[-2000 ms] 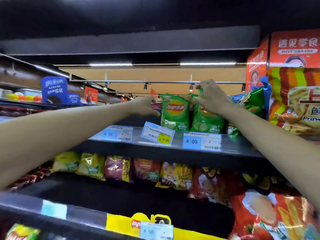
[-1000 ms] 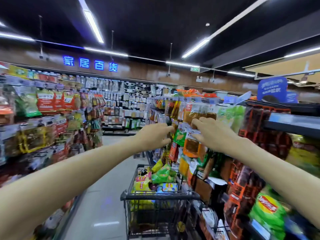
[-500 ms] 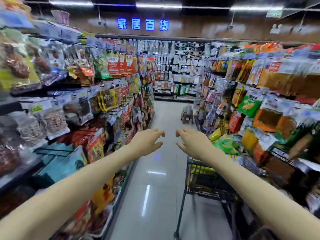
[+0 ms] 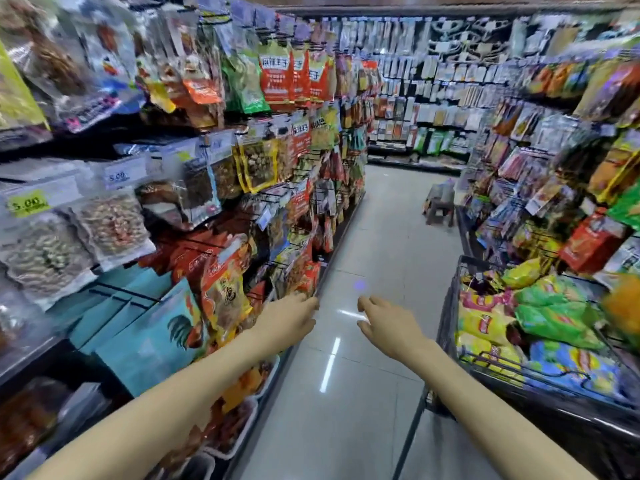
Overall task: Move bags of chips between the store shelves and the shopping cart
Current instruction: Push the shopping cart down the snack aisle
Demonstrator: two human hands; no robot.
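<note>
A black wire shopping cart (image 4: pixel 450 317) stands at the right of the aisle. It holds several chip bags: a green bag (image 4: pixel 554 317), a yellow bag (image 4: pixel 481 323) and a blue bag (image 4: pixel 571 365). My left hand (image 4: pixel 287 317) and my right hand (image 4: pixel 388 323) reach forward over the floor, both empty with relaxed fingers. My right hand is just left of the cart's rim, not touching it. The shelf of green chip bags seen earlier is out of view.
Shelves (image 4: pixel 207 202) packed with hanging snack packets line the left side, close to my left arm. More snack shelves (image 4: pixel 554 168) run along the right behind the cart. A small stool (image 4: pixel 440 206) stands far down the tiled aisle (image 4: pixel 363 271).
My view has swung left from the chip shelf to the aisle and tilted down. My right hand has let go of the green bag; both hands have dropped lower, empty.
</note>
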